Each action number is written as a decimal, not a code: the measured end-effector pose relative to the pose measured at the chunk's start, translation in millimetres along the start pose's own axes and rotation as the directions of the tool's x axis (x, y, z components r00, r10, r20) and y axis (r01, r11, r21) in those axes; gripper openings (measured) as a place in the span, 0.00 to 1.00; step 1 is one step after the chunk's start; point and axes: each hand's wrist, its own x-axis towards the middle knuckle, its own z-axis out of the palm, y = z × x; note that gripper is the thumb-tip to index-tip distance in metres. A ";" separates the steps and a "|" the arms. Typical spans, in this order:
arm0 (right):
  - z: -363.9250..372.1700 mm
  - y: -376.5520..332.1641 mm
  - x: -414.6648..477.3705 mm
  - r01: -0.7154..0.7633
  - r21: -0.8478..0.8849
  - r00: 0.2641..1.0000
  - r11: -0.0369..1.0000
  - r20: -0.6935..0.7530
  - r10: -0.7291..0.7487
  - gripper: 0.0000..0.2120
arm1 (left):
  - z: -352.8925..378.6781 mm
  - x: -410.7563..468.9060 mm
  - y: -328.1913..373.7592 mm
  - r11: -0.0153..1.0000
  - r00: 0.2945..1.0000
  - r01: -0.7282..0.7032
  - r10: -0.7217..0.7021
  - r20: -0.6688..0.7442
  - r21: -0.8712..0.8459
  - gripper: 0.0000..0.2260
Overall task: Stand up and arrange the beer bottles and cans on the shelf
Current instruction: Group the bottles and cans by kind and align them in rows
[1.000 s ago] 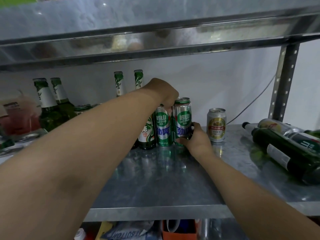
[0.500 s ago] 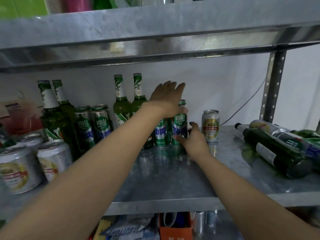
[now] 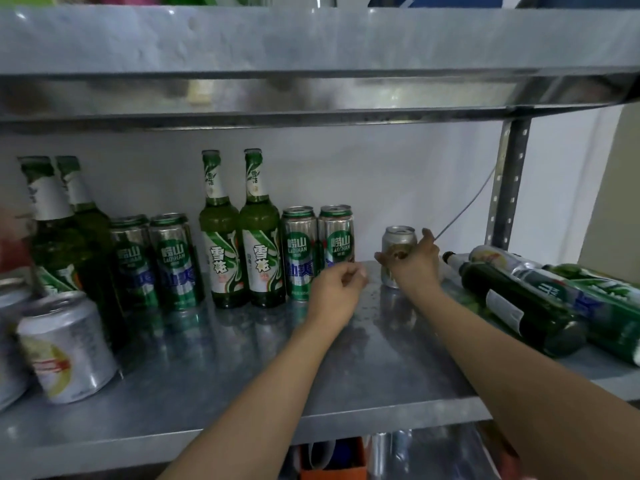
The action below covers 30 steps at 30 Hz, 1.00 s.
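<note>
Just right of left hand (image 3: 337, 289), right hand (image 3: 414, 268) grips short can (image 3: 398, 237).

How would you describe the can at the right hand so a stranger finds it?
On the grey metal shelf, go past the right end of the upright row. A short silver can with a gold label stands there alone, held by the right hand. Its upright neighbours are tall green cans.
</note>
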 end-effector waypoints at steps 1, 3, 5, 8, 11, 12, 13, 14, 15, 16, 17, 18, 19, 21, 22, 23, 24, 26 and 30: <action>4.3 1.3 0.8 0.010 0.025 1.000 1.000 0.028 -0.010 0.50 | 1.7 1.0 -3.2 0.999 0.999 0.039 -0.038 0.038 -0.020 0.07; 11.5 6.9 -1.0 0.019 0.063 1.000 0.998 0.022 -0.021 0.45 | 4.1 3.2 -8.5 0.995 0.994 0.093 -0.091 0.067 -0.025 0.07; 13.5 15.0 -2.6 -0.001 0.049 1.000 0.999 0.007 0.001 0.37 | 5.3 5.0 -12.6 0.992 0.991 0.121 -0.119 0.055 -0.034 0.08; 6.5 21.4 0.5 -0.030 -0.030 0.999 0.999 0.042 0.031 0.30 | 6.0 6.8 -13.4 0.992 0.991 0.124 -0.122 0.046 -0.030 0.08; 0.1 18.6 0.3 -0.007 -0.046 0.998 0.999 0.067 0.010 0.29 | 6.4 6.2 -12.1 0.991 0.991 0.125 -0.124 0.043 -0.038 0.07; -0.2 16.5 -2.1 0.002 -0.044 0.997 0.999 0.077 0.001 0.29 | 6.3 6.0 -12.3 0.991 0.991 0.127 -0.126 0.042 -0.041 0.07; 0.2 14.4 -4.8 0.013 -0.041 0.996 0.999 0.090 -0.010 0.29 | 5.9 6.0 -12.6 0.991 0.992 0.125 -0.124 0.038 -0.038 0.07; 1.2 12.3 -7.4 0.028 -0.038 0.994 0.999 0.107 -0.024 0.29 | 5.3 6.0 -13.0 0.992 0.992 0.122 -0.121 0.032 -0.030 0.07; 2.3 10.1 -10.0 0.044 -0.035 0.991 0.998 0.127 -0.040 0.29 | 4.5 6.0 -13.1 0.992 0.992 0.121 -0.121 0.027 -0.024 0.07; 3.6 8.1 -12.2 0.057 -0.029 0.988 0.998 0.146 -0.052 0.30 | 4.1 5.8 -13.1 0.992 0.992 0.124 -0.123 0.024 -0.021 0.07; 4.6 6.3 -14.1 0.064 -0.023 0.985 0.998 0.163 -0.059 0.29 | 3.9 5.7 -13.0 0.992 0.992 0.125 -0.125 0.023 -0.015 0.07; 5.7 4.8 -15.8 0.070 -0.019 0.982 0.997 0.176 -0.065 0.29 | 4.2 5.8 -12.8 0.992 0.992 0.124 -0.124 0.022 0.002 0.08; 6.5 4.0 -17.3 0.077 -0.015 0.980 0.997 0.188 -0.072 0.29 | 4.3 5.8 -12.7 0.993 0.993 0.120 -0.120 0.020 0.024 0.09; 8.0 3.1 -19.6 0.090 -0.009 0.975 0.996 0.204 -0.086 0.29 | 4.5 5.6 -12.9 0.992 0.993 0.116 -0.116 0.011 0.057 0.10; 8.4 2.9 -20.5 0.094 -0.009 0.973 0.996 0.211 -0.090 0.30 | 4.1 5.5 -12.8 0.991 0.993 0.115 -0.116 0.004 0.068 0.10; 8.5 3.0 -21.1 0.097 -0.011 0.972 0.995 0.218 -0.092 0.30 | 3.6 5.4 -12.8 0.990 0.993 0.114 -0.115 -0.002 0.079 0.10; 8.9 3.1 -21.3 0.099 -0.013 0.970 0.995 0.226 -0.094 0.31 | 3.1 5.4 -12.7 0.990 0.993 0.114 -0.114 -0.004 0.086 0.10; 9.6 3.9 -21.6 0.105 -0.012 0.966 0.994 0.240 -0.099 0.31 | 2.4 4.6 -12.0 0.989 0.993 0.118 -0.119 0.004 0.091 0.10; 10.0 5.2 -22.0 0.105 0.007 0.961 0.994 0.257 -0.103 0.32 | 1.9 3.7 -10.7 0.986 0.992 0.123 -0.127 0.022 0.115 0.10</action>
